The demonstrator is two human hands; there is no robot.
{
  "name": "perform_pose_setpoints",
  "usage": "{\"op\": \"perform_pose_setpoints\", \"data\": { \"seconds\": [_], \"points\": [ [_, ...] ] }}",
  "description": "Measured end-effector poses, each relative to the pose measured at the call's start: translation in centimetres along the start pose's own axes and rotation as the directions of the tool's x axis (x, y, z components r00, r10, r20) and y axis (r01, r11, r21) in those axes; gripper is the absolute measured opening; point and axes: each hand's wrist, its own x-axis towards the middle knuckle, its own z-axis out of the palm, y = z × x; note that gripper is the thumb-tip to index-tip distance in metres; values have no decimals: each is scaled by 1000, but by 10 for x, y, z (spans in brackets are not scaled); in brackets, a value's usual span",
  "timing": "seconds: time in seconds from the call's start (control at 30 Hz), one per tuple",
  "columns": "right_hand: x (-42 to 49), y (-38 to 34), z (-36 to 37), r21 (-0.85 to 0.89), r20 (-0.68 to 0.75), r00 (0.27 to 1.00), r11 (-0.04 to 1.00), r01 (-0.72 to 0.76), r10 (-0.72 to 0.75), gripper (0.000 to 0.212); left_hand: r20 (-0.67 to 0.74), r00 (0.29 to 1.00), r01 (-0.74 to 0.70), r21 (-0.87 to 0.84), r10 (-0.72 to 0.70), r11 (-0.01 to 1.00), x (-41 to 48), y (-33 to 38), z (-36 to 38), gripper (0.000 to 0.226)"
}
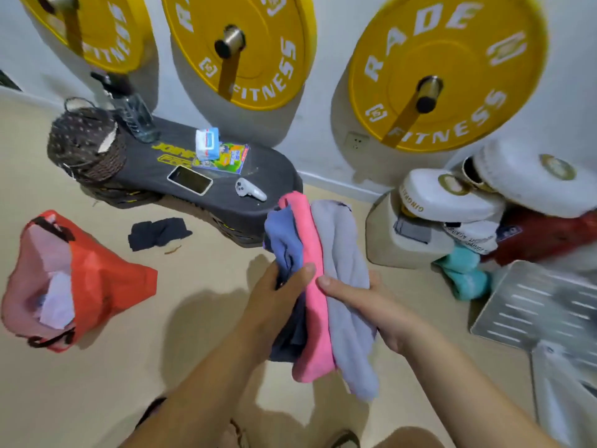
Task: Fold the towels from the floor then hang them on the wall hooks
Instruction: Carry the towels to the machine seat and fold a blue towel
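Folding looks finished, I judge. Three cloth towels, dark blue (284, 234), pink (313, 247) and pale grey (342, 253), stand as one bundle near the low black padded worktop (277, 169). The left hand (277, 299) curls its fingers (302, 273) around the blue side, and the right hand (365, 305) clasps the grey. Next, one towel must be peeled off for a hook.
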Motion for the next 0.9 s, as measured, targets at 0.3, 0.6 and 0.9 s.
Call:
{"op": "perform_pose_setpoints", "data": {
  "seconds": [0.3, 0.6, 0.9],
  "points": [
    [-274, -96, -17, -121, -365, 909, 979, 167, -200, 49, 10, 993, -115, 398, 121, 910, -206, 137, 86, 25],
    [-404, -67, -4, 64, -451, 886, 987, 147, -103, 58, 442, 886, 132, 46, -139, 990, -269, 154, 102, 47],
    [-520, 19, -4, 277, -742, 670, 915, 293, 10, 42, 542, 840, -188, 265, 15, 946, -336, 125, 171, 9]
  ]
}}
